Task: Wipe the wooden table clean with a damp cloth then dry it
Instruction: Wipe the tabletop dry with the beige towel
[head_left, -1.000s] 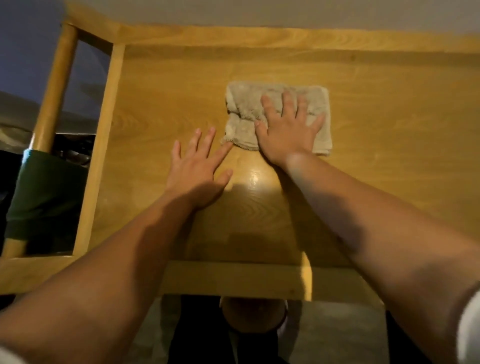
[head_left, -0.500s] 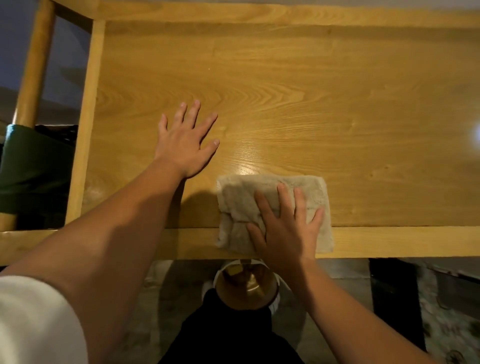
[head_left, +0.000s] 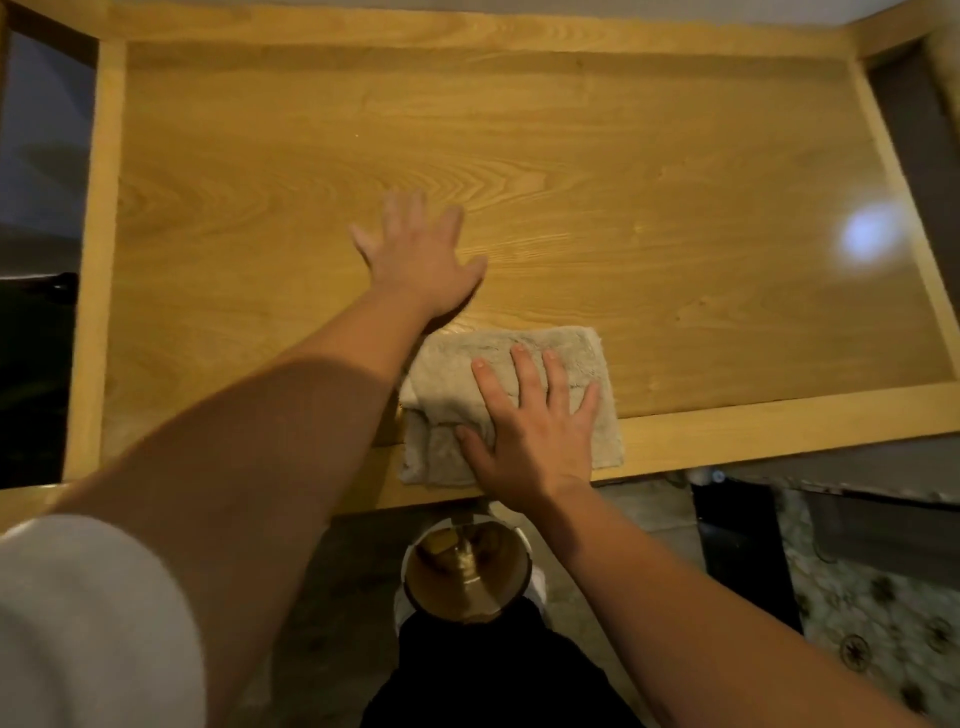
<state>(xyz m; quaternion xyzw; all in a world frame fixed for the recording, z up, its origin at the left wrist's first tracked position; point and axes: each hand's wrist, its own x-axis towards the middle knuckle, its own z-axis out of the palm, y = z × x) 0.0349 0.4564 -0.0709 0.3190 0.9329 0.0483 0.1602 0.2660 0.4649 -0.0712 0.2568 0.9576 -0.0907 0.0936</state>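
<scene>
The wooden table (head_left: 623, 208) has a light raised frame around a grained top. A beige folded cloth (head_left: 447, 384) lies at the near edge, partly over the frame. My right hand (head_left: 530, 436) presses flat on the cloth, fingers spread, covering its right half. Just beyond the cloth, my left hand (head_left: 421, 260) rests open and flat on the bare wood, blurred with motion, its forearm crossing the cloth's left corner.
A round white-rimmed bowl (head_left: 467, 577) with brownish contents sits on the floor below the near edge, by my dark-trousered legs. A dark cabinet (head_left: 737, 545) and patterned flooring (head_left: 883, 623) lie to the right. A lamp glare (head_left: 867, 236) shines on the table's right side.
My right hand dragged the cloth from the far middle of the table back to the near edge, where it stays. My left hand has slid to the right, closer to the cloth.
</scene>
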